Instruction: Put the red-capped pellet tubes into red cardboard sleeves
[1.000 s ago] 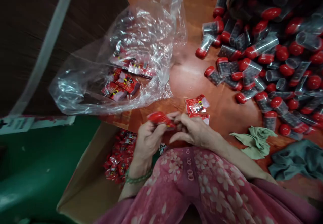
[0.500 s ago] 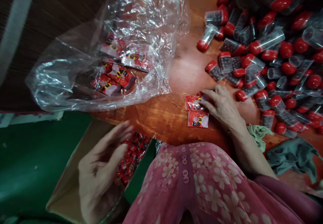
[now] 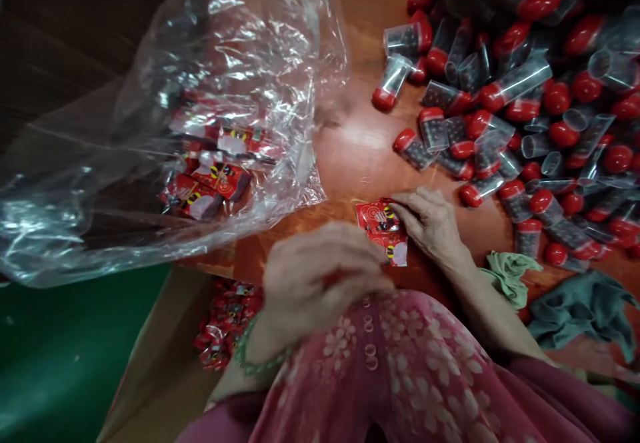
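Note:
Two small red printed packets (image 3: 377, 216) lie partly overlapping near the front edge of the wooden table (image 3: 350, 156). My right hand (image 3: 430, 223) pinches the right side of the upper packet between thumb and fingers. Blurred by motion, my left hand (image 3: 325, 276) hovers just left of the packets, over my lap, with a green bead bracelet at its wrist. Its fingertips are smeared, so whether they hold anything does not show. More red packets (image 3: 200, 186) sit in stacks under and inside a clear plastic bag (image 3: 260, 50) on the left.
Many clear tubes with red caps (image 3: 540, 96) are heaped on the right side. A light green cloth (image 3: 510, 276) and a dark green cloth (image 3: 583, 310) lie at the front right. Below the table's left edge stands a cardboard box (image 3: 160, 336) with red packets inside.
My left hand has moved right and away from above the box, toward the packets. The upper packet now overlaps the lower one more. The view has shifted slightly.

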`<action>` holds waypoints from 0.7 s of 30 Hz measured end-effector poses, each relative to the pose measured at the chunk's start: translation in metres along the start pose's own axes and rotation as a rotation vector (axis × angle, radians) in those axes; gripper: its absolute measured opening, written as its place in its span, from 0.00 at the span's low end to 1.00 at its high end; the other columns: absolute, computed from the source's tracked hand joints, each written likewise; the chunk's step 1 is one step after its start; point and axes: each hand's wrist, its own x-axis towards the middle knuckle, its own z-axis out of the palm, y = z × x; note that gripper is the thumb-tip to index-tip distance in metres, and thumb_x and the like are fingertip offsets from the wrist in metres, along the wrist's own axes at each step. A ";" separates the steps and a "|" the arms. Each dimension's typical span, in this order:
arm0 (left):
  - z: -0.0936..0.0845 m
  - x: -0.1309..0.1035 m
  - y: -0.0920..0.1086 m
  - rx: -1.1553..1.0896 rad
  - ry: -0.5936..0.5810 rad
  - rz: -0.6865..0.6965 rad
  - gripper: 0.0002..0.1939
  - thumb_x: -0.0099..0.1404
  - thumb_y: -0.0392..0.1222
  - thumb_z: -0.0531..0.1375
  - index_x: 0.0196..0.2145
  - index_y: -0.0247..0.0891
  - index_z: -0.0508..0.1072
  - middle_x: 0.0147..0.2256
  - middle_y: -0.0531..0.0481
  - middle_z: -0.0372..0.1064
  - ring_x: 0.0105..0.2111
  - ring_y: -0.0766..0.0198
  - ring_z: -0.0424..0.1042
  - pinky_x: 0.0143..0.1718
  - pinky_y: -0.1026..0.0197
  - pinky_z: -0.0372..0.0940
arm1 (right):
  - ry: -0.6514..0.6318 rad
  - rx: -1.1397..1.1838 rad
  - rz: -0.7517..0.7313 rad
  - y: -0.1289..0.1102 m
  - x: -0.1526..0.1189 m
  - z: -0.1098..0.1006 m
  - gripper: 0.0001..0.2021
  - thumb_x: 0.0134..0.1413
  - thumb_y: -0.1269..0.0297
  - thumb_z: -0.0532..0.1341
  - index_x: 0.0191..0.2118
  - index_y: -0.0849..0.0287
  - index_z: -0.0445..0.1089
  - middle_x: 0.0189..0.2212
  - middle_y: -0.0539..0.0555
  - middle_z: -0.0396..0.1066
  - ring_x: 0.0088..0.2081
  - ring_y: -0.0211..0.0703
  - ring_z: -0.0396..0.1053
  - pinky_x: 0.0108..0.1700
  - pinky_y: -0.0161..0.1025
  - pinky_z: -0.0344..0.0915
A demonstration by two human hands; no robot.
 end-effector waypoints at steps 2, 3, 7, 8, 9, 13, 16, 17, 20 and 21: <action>0.007 0.028 -0.021 0.202 -0.063 0.158 0.07 0.56 0.45 0.72 0.28 0.42 0.79 0.29 0.50 0.78 0.32 0.59 0.76 0.40 0.55 0.70 | 0.057 0.010 -0.003 -0.001 -0.001 0.001 0.11 0.64 0.61 0.60 0.41 0.57 0.80 0.30 0.57 0.76 0.34 0.47 0.71 0.39 0.45 0.63; 0.010 0.038 -0.032 0.323 -0.075 0.229 0.09 0.57 0.47 0.71 0.29 0.41 0.79 0.30 0.48 0.79 0.32 0.59 0.75 0.39 0.56 0.69 | 0.089 0.025 0.002 -0.002 -0.002 0.001 0.11 0.64 0.60 0.61 0.41 0.56 0.80 0.32 0.57 0.76 0.35 0.48 0.71 0.40 0.47 0.64; 0.020 0.058 -0.064 0.568 -0.087 0.312 0.15 0.61 0.53 0.67 0.36 0.37 0.79 0.34 0.44 0.78 0.35 0.58 0.72 0.39 0.56 0.66 | 0.193 0.206 0.036 -0.006 -0.001 0.000 0.07 0.61 0.61 0.64 0.39 0.53 0.80 0.37 0.57 0.78 0.40 0.48 0.73 0.44 0.49 0.67; 0.021 0.060 -0.067 0.564 -0.106 0.322 0.14 0.63 0.52 0.66 0.35 0.37 0.79 0.33 0.45 0.78 0.34 0.59 0.72 0.39 0.57 0.65 | 0.199 0.275 0.047 -0.008 -0.001 -0.001 0.06 0.60 0.61 0.64 0.38 0.53 0.80 0.37 0.56 0.79 0.39 0.48 0.73 0.44 0.48 0.68; 0.022 0.062 -0.069 0.546 -0.130 0.327 0.12 0.64 0.50 0.65 0.33 0.37 0.79 0.31 0.46 0.77 0.33 0.60 0.71 0.38 0.57 0.65 | 0.192 0.346 0.064 -0.009 -0.001 -0.001 0.06 0.60 0.62 0.64 0.37 0.53 0.80 0.35 0.55 0.79 0.39 0.47 0.74 0.43 0.48 0.69; 0.019 0.067 -0.064 0.421 -0.269 0.291 0.10 0.65 0.45 0.65 0.28 0.38 0.78 0.26 0.50 0.75 0.28 0.64 0.69 0.36 0.59 0.63 | 0.090 0.602 0.194 -0.014 0.000 -0.001 0.07 0.60 0.61 0.64 0.34 0.56 0.76 0.30 0.52 0.77 0.34 0.42 0.74 0.40 0.42 0.71; 0.014 0.071 -0.059 0.357 -0.383 0.213 0.09 0.65 0.43 0.64 0.29 0.38 0.80 0.27 0.49 0.76 0.28 0.64 0.70 0.35 0.60 0.63 | 0.036 0.679 0.200 -0.016 0.003 -0.003 0.07 0.61 0.62 0.63 0.35 0.58 0.75 0.30 0.52 0.76 0.32 0.39 0.73 0.37 0.38 0.70; 0.013 0.072 -0.058 0.334 -0.417 0.182 0.10 0.66 0.43 0.64 0.29 0.39 0.80 0.27 0.49 0.77 0.28 0.64 0.70 0.34 0.60 0.63 | 0.030 0.667 0.159 -0.017 0.004 -0.005 0.06 0.62 0.63 0.62 0.36 0.58 0.75 0.30 0.52 0.76 0.32 0.39 0.73 0.37 0.38 0.70; 0.008 0.075 -0.055 0.252 -0.510 0.082 0.12 0.67 0.44 0.62 0.29 0.39 0.81 0.27 0.49 0.76 0.28 0.64 0.71 0.33 0.62 0.63 | 0.034 0.553 -0.006 -0.019 0.009 -0.010 0.07 0.64 0.65 0.60 0.35 0.58 0.74 0.28 0.51 0.74 0.31 0.38 0.70 0.35 0.37 0.68; 0.007 0.076 -0.054 0.223 -0.545 0.048 0.13 0.67 0.45 0.61 0.28 0.38 0.80 0.26 0.50 0.75 0.27 0.65 0.71 0.32 0.63 0.62 | 0.036 0.505 -0.059 -0.019 0.011 -0.012 0.08 0.65 0.65 0.59 0.34 0.58 0.73 0.26 0.51 0.73 0.30 0.38 0.69 0.34 0.36 0.67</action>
